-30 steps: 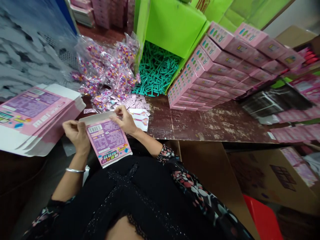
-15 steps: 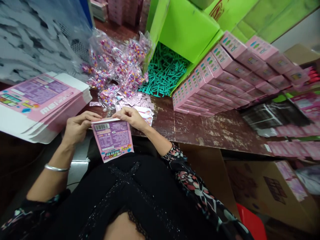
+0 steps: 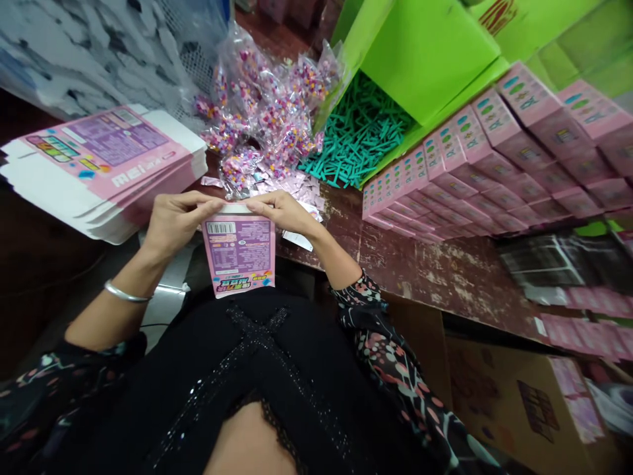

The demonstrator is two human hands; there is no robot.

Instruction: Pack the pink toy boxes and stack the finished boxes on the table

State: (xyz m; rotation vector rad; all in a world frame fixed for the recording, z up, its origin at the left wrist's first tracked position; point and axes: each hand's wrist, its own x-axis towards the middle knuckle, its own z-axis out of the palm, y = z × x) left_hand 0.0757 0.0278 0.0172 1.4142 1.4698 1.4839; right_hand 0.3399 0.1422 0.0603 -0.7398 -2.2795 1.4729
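Note:
Between both hands, a pink and purple printed carton [image 3: 241,254] hangs in front of my body, with its barcode near the top. Its white end flap runs along the upper edge, between my fingertips. My left hand [image 3: 178,221] pinches the flap's left corner, thumb against the edge. At the right corner, my right hand [image 3: 281,210] grips with thumb and fingers together. Beyond my hands lie small pink sachets [image 3: 284,187] and a white printed card [image 3: 298,239] at the table edge. Whether the carton holds anything is hidden.
Flat cartons [image 3: 148,135] are piled on the left. Clear bags of colourful beads [image 3: 277,112] lie behind the sachets. A green box [image 3: 420,59] holds teal sticks [image 3: 366,135]. Rows of pink boxes [image 3: 475,168] stand on the worn brown table [image 3: 366,254]. A brown cardboard box [image 3: 499,396] sits lower right.
My view has shifted, so the piles sit elsewhere in the picture. My left hand's thumb now lies along the flap, and the white flap shows more plainly. Both hands keep hold of the carton.

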